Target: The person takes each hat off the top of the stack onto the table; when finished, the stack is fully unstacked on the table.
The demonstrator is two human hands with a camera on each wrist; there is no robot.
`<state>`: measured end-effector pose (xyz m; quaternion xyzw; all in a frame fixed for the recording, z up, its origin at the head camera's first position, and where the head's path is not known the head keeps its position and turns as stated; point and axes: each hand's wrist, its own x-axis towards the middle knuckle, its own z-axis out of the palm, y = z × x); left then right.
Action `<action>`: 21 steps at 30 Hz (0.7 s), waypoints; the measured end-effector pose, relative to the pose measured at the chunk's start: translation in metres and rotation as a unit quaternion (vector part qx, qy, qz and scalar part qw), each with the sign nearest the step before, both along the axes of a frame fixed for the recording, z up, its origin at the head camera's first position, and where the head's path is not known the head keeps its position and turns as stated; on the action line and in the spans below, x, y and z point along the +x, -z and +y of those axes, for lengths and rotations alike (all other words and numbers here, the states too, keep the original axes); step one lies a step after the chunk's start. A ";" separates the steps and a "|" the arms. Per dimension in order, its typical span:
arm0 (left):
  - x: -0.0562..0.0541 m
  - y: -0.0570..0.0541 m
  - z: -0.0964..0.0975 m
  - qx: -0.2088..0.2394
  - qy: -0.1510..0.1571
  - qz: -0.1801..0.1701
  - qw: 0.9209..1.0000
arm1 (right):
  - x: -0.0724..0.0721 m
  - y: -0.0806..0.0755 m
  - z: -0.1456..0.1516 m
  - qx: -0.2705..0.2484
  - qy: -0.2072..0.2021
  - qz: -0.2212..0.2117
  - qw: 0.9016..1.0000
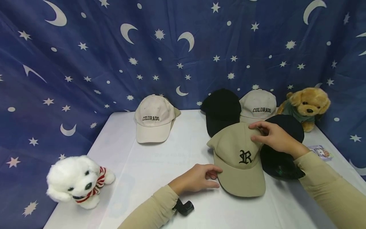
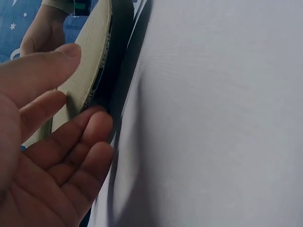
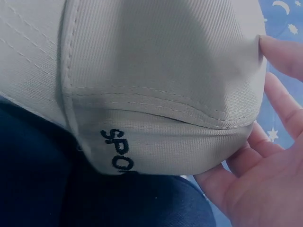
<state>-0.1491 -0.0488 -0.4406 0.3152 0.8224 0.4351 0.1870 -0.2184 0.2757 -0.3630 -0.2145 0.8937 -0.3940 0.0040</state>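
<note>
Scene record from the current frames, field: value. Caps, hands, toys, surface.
main_cap: khaki cap, black R on front, brim toward the person
right: right hand holds the cap's crown edge
left: left hand at the brim edge, thumb apart from fingers
left_contact: cannot tell
nearby_caps: two black caps, cream COLORADO cap behind
far_left_cap: second COLORADO cap, another cap partly hidden behind
toys: white plush dog left, brown plush dog right
surface: white table

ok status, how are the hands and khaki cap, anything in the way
Right fingers on khaki cap, crown end. Left fingers at its brim. Black cap close behind, second black cap at right; might crowd it.
</note>
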 end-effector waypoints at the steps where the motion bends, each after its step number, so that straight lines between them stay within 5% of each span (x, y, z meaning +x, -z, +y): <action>1: 0.001 0.000 -0.001 0.005 0.000 -0.006 1.000 | 0.001 -0.001 -0.001 -0.001 -0.001 -0.002 1.000; 6: 0.003 -0.001 -0.007 0.035 -0.003 -0.040 0.999 | 0.007 -0.004 -0.005 -0.008 -0.013 -0.011 1.000; 12: 0.004 -0.002 -0.011 0.021 0.011 -0.051 0.998 | 0.006 0.000 -0.010 -0.008 -0.026 -0.021 0.999; 21: 0.001 -0.004 -0.010 -0.041 0.018 -0.014 0.999 | 0.000 0.006 -0.015 0.004 -0.016 -0.034 0.999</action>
